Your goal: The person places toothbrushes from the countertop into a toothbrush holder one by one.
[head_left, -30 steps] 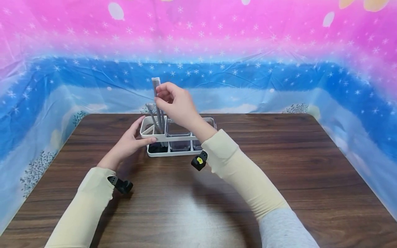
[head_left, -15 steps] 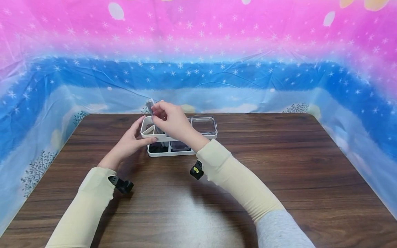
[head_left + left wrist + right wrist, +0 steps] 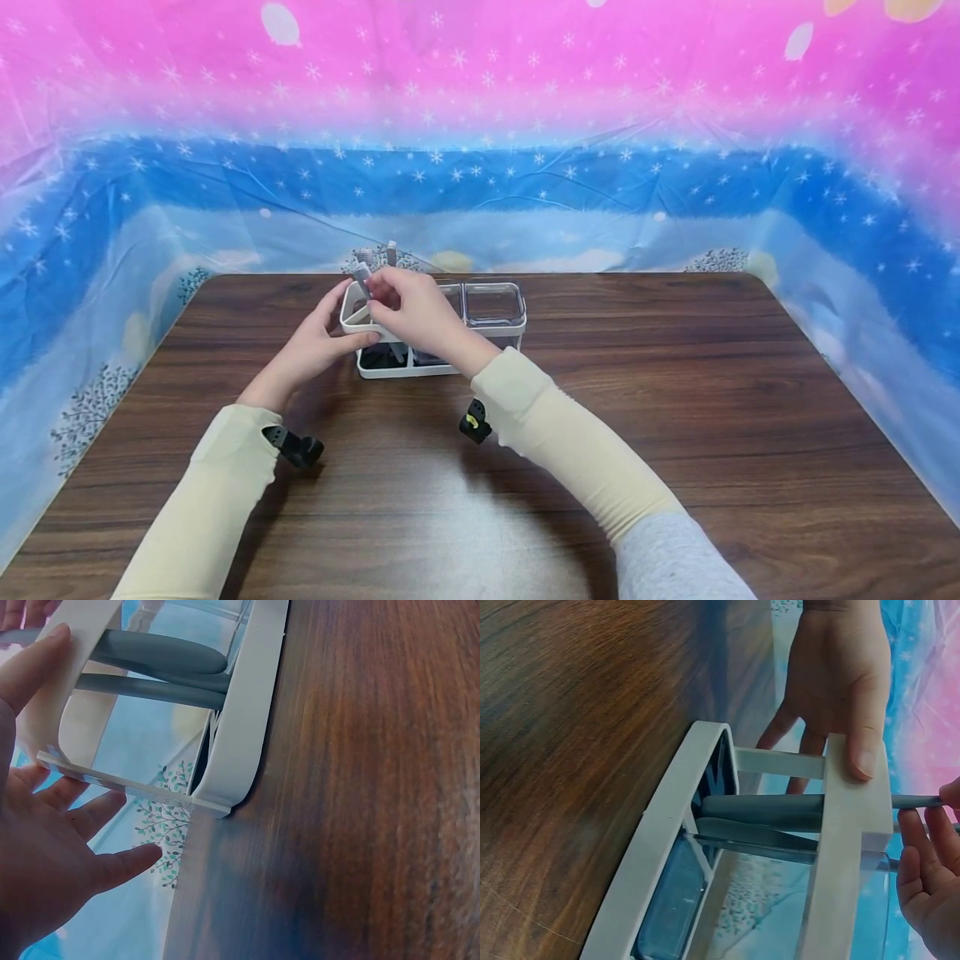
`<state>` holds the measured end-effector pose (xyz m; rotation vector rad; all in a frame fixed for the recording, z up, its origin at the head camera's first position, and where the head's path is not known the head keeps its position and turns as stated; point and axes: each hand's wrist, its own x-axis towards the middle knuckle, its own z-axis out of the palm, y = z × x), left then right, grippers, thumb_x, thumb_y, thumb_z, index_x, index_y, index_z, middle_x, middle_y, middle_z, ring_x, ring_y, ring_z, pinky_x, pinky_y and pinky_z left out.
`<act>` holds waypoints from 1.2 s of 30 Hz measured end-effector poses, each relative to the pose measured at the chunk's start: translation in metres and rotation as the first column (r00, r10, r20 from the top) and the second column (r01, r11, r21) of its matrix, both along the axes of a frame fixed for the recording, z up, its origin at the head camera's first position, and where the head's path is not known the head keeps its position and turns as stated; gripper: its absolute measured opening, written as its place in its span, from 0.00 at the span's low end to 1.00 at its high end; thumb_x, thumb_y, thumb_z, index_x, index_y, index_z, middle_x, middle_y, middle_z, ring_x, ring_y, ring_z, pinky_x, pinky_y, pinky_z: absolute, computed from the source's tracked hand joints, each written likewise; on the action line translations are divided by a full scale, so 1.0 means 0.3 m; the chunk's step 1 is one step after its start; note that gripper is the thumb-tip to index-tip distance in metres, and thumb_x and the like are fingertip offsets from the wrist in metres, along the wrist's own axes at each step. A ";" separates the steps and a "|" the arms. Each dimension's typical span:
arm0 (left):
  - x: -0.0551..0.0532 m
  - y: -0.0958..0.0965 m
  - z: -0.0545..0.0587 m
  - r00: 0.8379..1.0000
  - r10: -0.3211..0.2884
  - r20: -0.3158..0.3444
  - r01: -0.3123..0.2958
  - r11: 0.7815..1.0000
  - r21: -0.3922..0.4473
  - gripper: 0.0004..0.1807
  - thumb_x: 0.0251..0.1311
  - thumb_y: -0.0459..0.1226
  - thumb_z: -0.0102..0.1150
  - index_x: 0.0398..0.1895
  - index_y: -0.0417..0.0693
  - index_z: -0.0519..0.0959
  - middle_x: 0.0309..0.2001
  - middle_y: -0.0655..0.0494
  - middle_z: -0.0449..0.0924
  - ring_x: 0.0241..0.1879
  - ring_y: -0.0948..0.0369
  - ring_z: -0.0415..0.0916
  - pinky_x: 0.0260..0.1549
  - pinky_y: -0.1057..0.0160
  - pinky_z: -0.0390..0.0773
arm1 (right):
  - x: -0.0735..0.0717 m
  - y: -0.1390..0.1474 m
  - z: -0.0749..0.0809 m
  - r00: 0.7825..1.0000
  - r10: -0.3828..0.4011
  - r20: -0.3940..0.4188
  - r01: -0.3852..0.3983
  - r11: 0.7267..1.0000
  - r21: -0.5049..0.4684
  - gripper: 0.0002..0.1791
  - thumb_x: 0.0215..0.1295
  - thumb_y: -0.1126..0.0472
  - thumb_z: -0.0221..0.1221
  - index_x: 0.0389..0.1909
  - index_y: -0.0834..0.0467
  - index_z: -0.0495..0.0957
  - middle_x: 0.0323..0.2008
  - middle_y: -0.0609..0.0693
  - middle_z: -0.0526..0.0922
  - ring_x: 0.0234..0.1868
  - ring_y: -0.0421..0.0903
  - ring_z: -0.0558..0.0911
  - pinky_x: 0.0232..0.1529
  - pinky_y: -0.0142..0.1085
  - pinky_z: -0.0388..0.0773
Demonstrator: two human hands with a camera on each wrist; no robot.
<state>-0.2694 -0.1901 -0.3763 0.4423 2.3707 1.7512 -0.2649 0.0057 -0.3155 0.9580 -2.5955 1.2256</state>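
Note:
A white two-tier toothbrush holder point(image 3: 487, 331) stands near the table's back edge. At its left end my left hand point(image 3: 311, 348) holds the upper rim, thumb across the front and fingers round the side. My right hand point(image 3: 416, 310) pinches a grey toothbrush point(image 3: 362, 276) near its bristled head, above the left compartments. In the right wrist view, grey toothbrush handles point(image 3: 761, 805) pass down through the upper tier to the lower tray point(image 3: 641, 847). Another toothbrush head point(image 3: 392, 252) shows behind the right hand, which hides part of the holder.
Clear cups point(image 3: 492, 305) sit in the holder's middle and right compartments. Under it lies a brown wooden table point(image 3: 600, 375). A patterned cloth point(image 3: 570, 192) hangs along the back and sides. Each wrist carries a small black camera point(image 3: 300, 450).
My right hand has moved down with the toothbrush, whose head is now just above the holder's rim. The left hand stays in the same place on the holder.

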 end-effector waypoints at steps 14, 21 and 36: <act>0.012 -0.005 -0.001 1.000 0.003 -0.029 -0.004 1.000 -0.019 0.50 0.61 0.38 0.63 0.78 0.56 0.41 0.71 0.47 0.54 0.69 0.51 0.57 0.57 0.60 0.70 | -0.001 -0.012 -0.019 1.000 0.014 0.024 -0.015 0.999 0.028 0.13 0.66 0.64 0.56 0.49 0.61 0.78 0.41 0.51 0.83 0.40 0.41 0.79 0.42 0.27 0.73; 0.020 -0.002 0.002 1.000 0.006 -0.011 -0.007 1.000 -0.031 0.52 0.61 0.40 0.64 0.78 0.57 0.38 0.73 0.48 0.53 0.71 0.50 0.54 0.64 0.44 0.61 | 0.011 -0.017 -0.014 0.999 0.019 0.041 -0.020 0.999 0.031 0.12 0.67 0.64 0.56 0.50 0.60 0.78 0.42 0.50 0.82 0.42 0.41 0.79 0.44 0.27 0.74; 0.019 -0.010 -0.001 1.000 -0.009 0.020 0.010 0.999 -0.036 0.57 0.58 0.41 0.67 0.78 0.62 0.34 0.74 0.49 0.50 0.70 0.48 0.57 0.62 0.43 0.63 | 0.021 0.002 -0.031 1.000 0.008 -0.006 -0.007 0.999 0.050 0.16 0.67 0.61 0.58 0.55 0.59 0.77 0.44 0.50 0.82 0.44 0.39 0.80 0.45 0.25 0.74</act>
